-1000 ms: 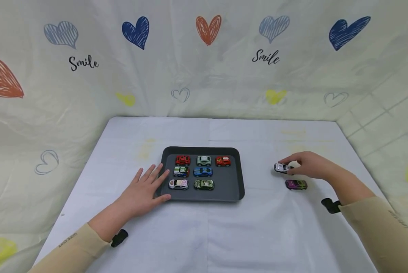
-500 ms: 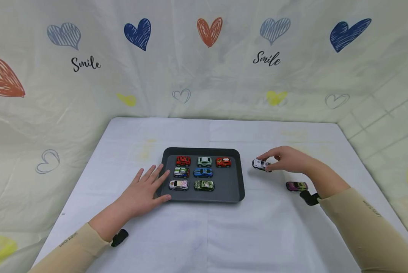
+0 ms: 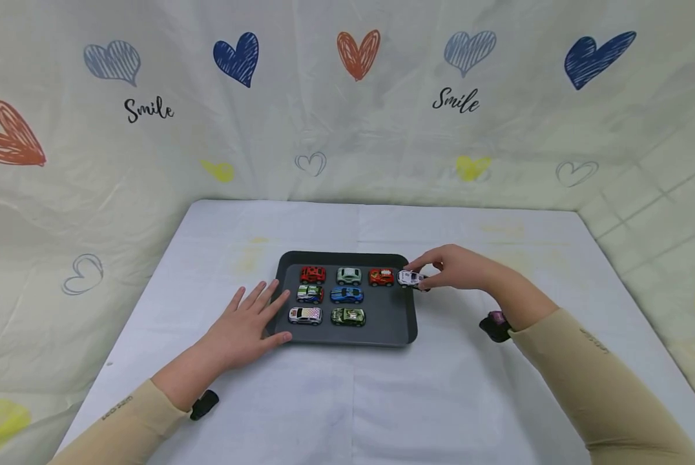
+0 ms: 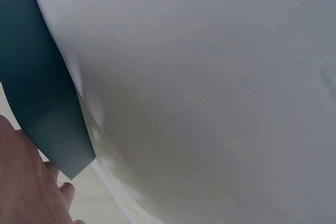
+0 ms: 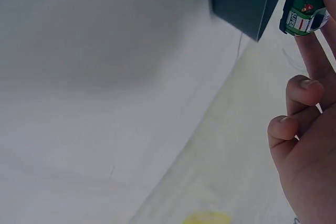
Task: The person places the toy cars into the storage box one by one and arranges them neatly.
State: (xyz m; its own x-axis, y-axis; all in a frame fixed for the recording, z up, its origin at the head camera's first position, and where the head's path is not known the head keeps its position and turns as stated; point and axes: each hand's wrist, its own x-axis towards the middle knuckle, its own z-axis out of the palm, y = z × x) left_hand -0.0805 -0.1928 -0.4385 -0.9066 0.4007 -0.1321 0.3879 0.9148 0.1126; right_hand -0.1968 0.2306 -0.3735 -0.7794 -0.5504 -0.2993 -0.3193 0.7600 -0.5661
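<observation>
My right hand [image 3: 462,268] pinches a toy car [image 3: 409,278] between thumb and fingers above the right rim of a dark grey tray [image 3: 385,323]. From above this car looks white; the right wrist view shows its green side [image 5: 303,19]. With fingers spread, my left hand [image 3: 238,329] rests at the tray's left edge. In the tray sit several more toy cars, among them a red one [image 3: 381,277] closest to the held car, a blue one [image 3: 347,295] and a camouflage-green one [image 3: 349,317].
A purple toy car [image 3: 498,317] on the white-covered table [image 3: 324,400] is mostly hidden behind the right wrist's black camera [image 3: 493,329]. Cloth printed with hearts [image 3: 236,59] hangs behind and beside the table.
My right hand has carried the white-topped toy car leftward from the table's right side to the tray's right rim. The left hand stays in place.
</observation>
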